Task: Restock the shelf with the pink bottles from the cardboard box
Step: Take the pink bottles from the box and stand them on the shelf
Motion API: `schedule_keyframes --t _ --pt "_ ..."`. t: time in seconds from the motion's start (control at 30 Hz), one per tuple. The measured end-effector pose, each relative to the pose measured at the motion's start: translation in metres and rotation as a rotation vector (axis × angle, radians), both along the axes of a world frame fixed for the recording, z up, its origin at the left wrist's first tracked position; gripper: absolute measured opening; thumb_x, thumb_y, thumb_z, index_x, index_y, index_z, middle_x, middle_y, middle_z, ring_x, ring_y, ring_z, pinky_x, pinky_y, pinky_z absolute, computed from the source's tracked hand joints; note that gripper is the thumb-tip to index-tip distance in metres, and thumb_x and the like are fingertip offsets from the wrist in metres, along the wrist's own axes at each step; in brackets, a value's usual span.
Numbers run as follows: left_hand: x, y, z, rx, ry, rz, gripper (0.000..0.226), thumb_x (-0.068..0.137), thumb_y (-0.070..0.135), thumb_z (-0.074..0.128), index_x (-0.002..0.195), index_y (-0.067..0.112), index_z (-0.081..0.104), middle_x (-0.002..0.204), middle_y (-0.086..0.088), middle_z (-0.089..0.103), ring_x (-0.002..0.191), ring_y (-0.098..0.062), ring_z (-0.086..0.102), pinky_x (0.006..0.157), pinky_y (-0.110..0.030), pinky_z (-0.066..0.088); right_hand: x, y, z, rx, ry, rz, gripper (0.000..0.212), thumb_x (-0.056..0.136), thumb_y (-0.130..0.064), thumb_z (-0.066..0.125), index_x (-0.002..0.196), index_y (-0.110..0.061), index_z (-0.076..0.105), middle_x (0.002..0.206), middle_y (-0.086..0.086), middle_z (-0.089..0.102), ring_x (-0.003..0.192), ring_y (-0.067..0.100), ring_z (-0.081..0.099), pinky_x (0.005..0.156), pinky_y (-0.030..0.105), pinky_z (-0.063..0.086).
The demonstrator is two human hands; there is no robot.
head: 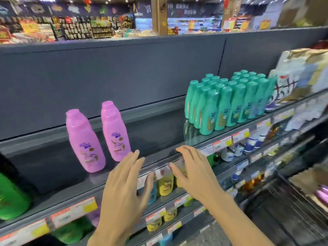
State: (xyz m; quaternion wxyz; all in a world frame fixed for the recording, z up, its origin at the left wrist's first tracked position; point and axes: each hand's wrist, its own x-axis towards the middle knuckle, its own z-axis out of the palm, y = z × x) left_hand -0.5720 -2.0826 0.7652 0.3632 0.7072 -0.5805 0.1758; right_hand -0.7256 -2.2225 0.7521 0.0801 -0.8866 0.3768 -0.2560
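Note:
Two pink bottles stand upright on the dark grey shelf point(159, 139): one point(85, 141) nearer the front, the other point(115, 132) just right of it and further back. My left hand point(124, 189) hovers in front of the shelf edge, just right of the pink bottles, fingers spread and holding nothing. My right hand point(193, 173) is beside it at the shelf's front edge, also open and empty. More pink bottles point(322, 192) show at the far right edge, low down, next to a cardboard box point(307, 180) that is blurred.
A block of several teal bottles point(227, 102) fills the shelf's right part. A green bottle point(12, 196) stands at the far left. Yellow bottles point(166, 183) and price tags point(74, 212) line the lower shelves. A wire cart point(291, 201) is at the right.

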Motion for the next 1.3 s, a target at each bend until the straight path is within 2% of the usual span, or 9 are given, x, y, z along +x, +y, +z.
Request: schedule_keyframes --t 0.2,0.3,0.43,0.6,0.73,0.83,0.9,1.1,1.3 --pt "-0.134 -0.100 -0.024 0.306 -0.087 -0.172 0.053 0.090 0.051 0.043 0.119 0.013 0.065 0.129 -0.007 0.064 0.116 -0.026 0.063 0.091 -0.040 0.052 -0.167 -0.033 -0.017 0.064 0.030 -0.244 0.065 0.093 -0.065 0.024 0.140 -0.023 0.038 0.144 -0.003 0.041 0.137 0.016 0.032 0.113 0.034 0.027" --pt "-0.226 -0.161 -0.042 0.426 -0.103 -0.269 0.050 0.090 0.047 0.059 0.124 0.011 0.063 0.131 -0.008 0.064 0.119 -0.026 0.062 0.091 -0.043 0.052 -0.286 -0.050 -0.042 0.089 0.049 -0.437 0.066 0.093 -0.064 0.025 0.136 -0.020 0.046 0.138 -0.001 0.049 0.133 0.019 0.041 0.109 0.033 0.031" --pt "-0.348 -0.234 -0.079 0.508 -0.189 -0.484 0.058 0.091 0.055 0.040 0.121 0.011 0.062 0.116 -0.009 0.068 0.108 -0.029 0.065 0.082 -0.039 0.054 -0.436 -0.063 -0.074 0.169 0.087 -0.683 0.065 0.092 -0.064 0.030 0.126 -0.015 0.056 0.127 0.005 0.060 0.120 0.026 0.054 0.100 0.038 0.043" --pt "-0.470 -0.292 -0.116 0.634 -0.268 -0.626 0.062 0.085 0.056 0.040 0.110 0.008 0.071 0.114 -0.011 0.072 0.103 -0.027 0.070 0.077 -0.039 0.058 -0.564 -0.073 -0.108 0.323 0.119 -0.899 0.069 0.088 -0.069 0.023 0.121 -0.016 0.056 0.113 0.003 0.062 0.109 0.027 0.057 0.090 0.039 0.047" --pt "-0.534 -0.331 -0.139 0.681 -0.309 -0.705 0.063 0.086 0.058 0.036 0.110 0.012 0.072 0.120 -0.007 0.070 0.111 -0.023 0.066 0.081 -0.038 0.057 -0.614 -0.097 -0.134 0.435 0.150 -0.948 0.067 0.088 -0.067 0.026 0.124 -0.017 0.053 0.120 0.002 0.060 0.117 0.024 0.053 0.094 0.037 0.042" --pt "-0.571 -0.368 -0.157 0.752 -0.313 -0.772 0.059 0.092 0.055 0.036 0.119 0.011 0.065 0.132 -0.007 0.062 0.125 -0.024 0.056 0.094 -0.041 0.050 -0.634 -0.130 -0.153 0.507 0.166 -0.952 0.090 0.080 -0.076 0.004 0.136 -0.019 0.044 0.135 0.000 0.051 0.127 0.021 0.044 0.103 0.034 0.036" --pt "-0.591 -0.402 -0.176 0.760 -0.318 -0.814 0.061 0.086 0.056 0.032 0.106 0.012 0.070 0.116 -0.007 0.069 0.112 -0.026 0.064 0.085 -0.041 0.054 -0.643 -0.158 -0.166 0.549 0.162 -0.946 0.101 0.071 -0.079 -0.005 0.137 -0.020 0.042 0.137 0.000 0.049 0.128 0.020 0.043 0.103 0.034 0.036" --pt "-0.665 -0.541 -0.231 0.794 -0.333 -0.898 0.043 0.078 0.050 0.042 0.084 0.016 0.068 0.094 -0.004 0.070 0.091 -0.026 0.069 0.066 -0.036 0.056 -0.683 -0.285 -0.206 0.632 0.209 -0.953 0.056 0.092 -0.060 0.034 0.130 -0.021 0.046 0.130 0.000 0.052 0.123 0.022 0.045 0.100 0.034 0.038" --pt "-0.735 -0.674 -0.274 0.835 -0.281 -1.003 0.025 0.075 0.039 0.057 0.084 0.016 0.062 0.090 -0.004 0.066 0.088 -0.027 0.066 0.068 -0.037 0.053 -0.732 -0.420 -0.242 0.704 0.265 -1.007 0.077 0.077 -0.067 0.017 0.123 -0.016 0.052 0.117 0.004 0.057 0.113 0.026 0.051 0.091 0.036 0.043"
